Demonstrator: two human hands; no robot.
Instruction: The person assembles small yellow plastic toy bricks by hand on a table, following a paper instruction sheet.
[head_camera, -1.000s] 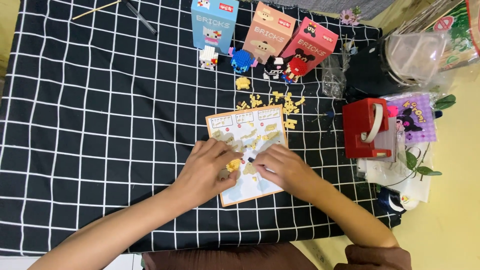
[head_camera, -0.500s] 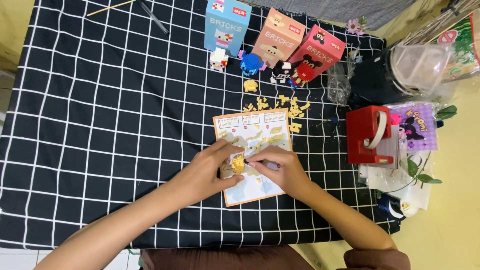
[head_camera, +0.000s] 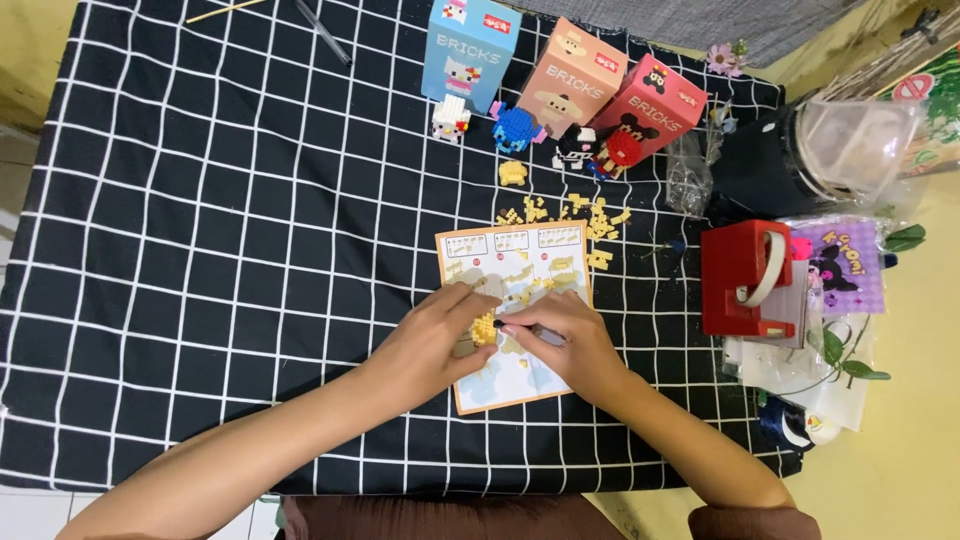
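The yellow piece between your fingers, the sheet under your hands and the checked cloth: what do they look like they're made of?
Yellow brick assembly: seemingly hard moulded plastic, going by its blocky, studded look. It is small, so this is uncertain. Instruction sheet: thin printed paper, lying flat, orange-bordered. Checked tablecloth: probably woven fabric, matte black with white lines and soft wrinkles. The left hand and right hand pinch the assembly.

A home hobby table: a black-and-white grid cloth (head_camera: 200, 250) covers it, with 3 toy-brick boxes (head_camera: 565, 75), small finished brick figures (head_camera: 517, 128), loose yellow bricks (head_camera: 590, 215), an instruction sheet (head_camera: 515, 255) and a red tape dispenser (head_camera: 745, 280).
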